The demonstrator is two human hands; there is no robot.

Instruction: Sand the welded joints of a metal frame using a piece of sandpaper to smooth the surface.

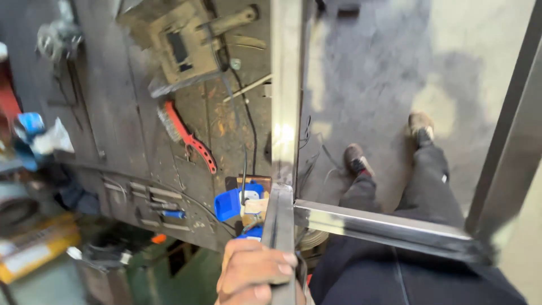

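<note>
While our one visible hand (255, 277) grips the steel square tube (283, 113) at bottom centre, its long axis runs straight away from us — other hand out of view, side unclear.

Hand (257, 274) at bottom middle wrapped around metal tube (279, 226), clamp (240, 203) just left of it, wire brush (186, 135) on workbench (124, 124) upper left, shoes (389, 144) on floor (384, 68) right

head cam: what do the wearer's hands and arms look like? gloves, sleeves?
One hand shows at the bottom edge: bare, no glove, no ring or watch visible, nails short. No sleeve visible; the wrist is cut off by the frame. Which hand it is cannot be told. The other hand is out of view.
</note>
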